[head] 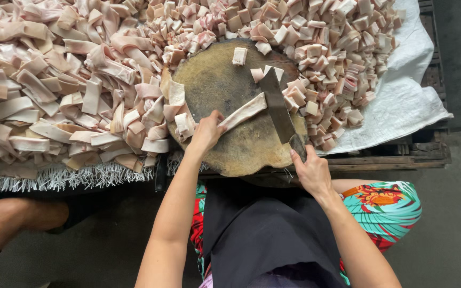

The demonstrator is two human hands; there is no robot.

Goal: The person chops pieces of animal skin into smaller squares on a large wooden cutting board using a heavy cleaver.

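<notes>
- Far left: a heap of long uncut strips [54, 90] of pale pork skin and fat is lying on the white sheet [406, 101], crowding right up to the left edge of the round chopping block [230, 144]; another person's bare leg [12, 218] is showing below it, well apart from the work.
- Left hand [206, 133]: it is pressing one long strip [244, 111] flat onto the block, fingers curled down over the strip's near end, pinning rather than pinching.
- Centre: the cleaver [277, 106] is lying across the strip's far end, blade steeply angled; the strip and blade are touching.
- Right hand [310, 170]: it is wrapping closed around the cleaver handle at the block's lower right rim.
- Doing it well, as a judgement: fingertips should be staying tucked back from the blade, the strip lying flat, and each cut falling square so pieces match.
- Right: cut squares [321, 58] are piling around the block's upper and right rim, leaving little bare sheet there.
- Open room: the block's lower middle is staying bare; the block's front edge is overhanging the wooden pallet [390, 160], close to the person's lap.
</notes>
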